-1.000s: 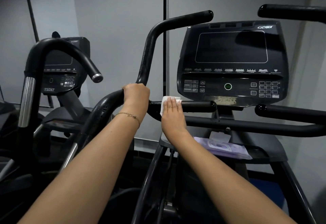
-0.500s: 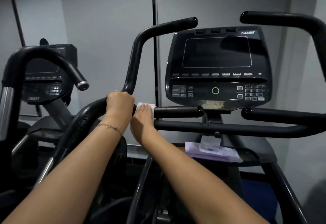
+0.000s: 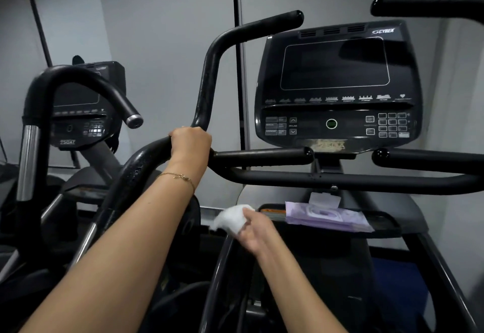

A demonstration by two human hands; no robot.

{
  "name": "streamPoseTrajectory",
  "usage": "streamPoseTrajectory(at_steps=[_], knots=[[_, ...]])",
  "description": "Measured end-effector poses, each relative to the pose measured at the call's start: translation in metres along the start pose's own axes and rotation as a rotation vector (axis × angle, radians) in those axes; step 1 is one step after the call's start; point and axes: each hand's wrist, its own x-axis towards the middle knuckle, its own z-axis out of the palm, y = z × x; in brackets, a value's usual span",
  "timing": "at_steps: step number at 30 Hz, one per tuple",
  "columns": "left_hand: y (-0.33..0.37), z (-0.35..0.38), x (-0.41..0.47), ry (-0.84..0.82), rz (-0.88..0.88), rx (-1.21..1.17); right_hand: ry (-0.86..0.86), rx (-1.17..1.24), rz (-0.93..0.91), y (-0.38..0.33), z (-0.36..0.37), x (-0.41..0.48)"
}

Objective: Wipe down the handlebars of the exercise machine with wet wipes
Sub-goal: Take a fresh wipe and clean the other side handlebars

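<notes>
My left hand [image 3: 191,144] grips the black curved handlebar [image 3: 207,81] of the exercise machine where it bends upward. A short horizontal grip bar [image 3: 262,156] runs right from that hand, with a longer crossbar [image 3: 340,179] just below it. My right hand [image 3: 252,229] is lower, off the bars, beside the machine's tray, and holds a crumpled white wet wipe [image 3: 230,218]. A purple pack of wet wipes [image 3: 327,217] with its flap up lies on the tray [image 3: 385,225].
The black console [image 3: 335,83] with a dark screen stands above the bars. Further grip bars reach in from the right [image 3: 432,159] and upper right [image 3: 424,5]. A second machine [image 3: 78,107] with a curved handlebar stands at the left. A grey wall is behind.
My right hand has come off the short grip bar and dropped down toward the tray with the wipe, now crumpled. My left hand keeps its hold on the handlebar.
</notes>
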Motion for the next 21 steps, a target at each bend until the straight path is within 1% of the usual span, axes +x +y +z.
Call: streamPoseTrajectory(at_steps=[1, 2, 5, 8, 12, 14, 17, 18, 19, 21], knots=[[0.000, 0.000, -0.001, 0.000, 0.000, 0.002, -0.045, 0.193, 0.021, -0.009, -0.003, 0.015], [-0.001, 0.000, -0.001, -0.002, -0.001, 0.000, -0.071, 0.298, 0.017, -0.021, 0.000, 0.024], [-0.001, 0.000, -0.002, -0.011, -0.010, -0.004, -0.140, 0.490, -0.074, -0.051, 0.018, 0.033], [-0.001, -0.003, -0.004, 0.001, -0.015, -0.010, -0.049, 0.497, -0.163, -0.060, 0.028, 0.011], [-0.002, -0.002, -0.008, 0.016, -0.001, -0.001, 0.101, 0.496, -0.345, -0.072, 0.010, -0.010], [-0.001, -0.001, -0.007, 0.016, -0.003, 0.014, 0.156, 0.471, -0.352, -0.078, 0.017, -0.009], [0.000, -0.001, -0.007, 0.020, -0.020, 0.032, 0.070, 0.438, -0.253, -0.066, 0.035, -0.011], [0.001, -0.001, -0.007, 0.026, -0.021, 0.034, 0.063, 0.410, -0.264, -0.062, 0.034, -0.011], [0.001, -0.001, -0.007, 0.030, -0.020, 0.034, 0.077, 0.398, -0.304, -0.063, 0.029, -0.015], [0.001, 0.000, -0.007, 0.032, -0.011, 0.028, 0.139, 0.447, -0.464, -0.076, 0.012, -0.020]])
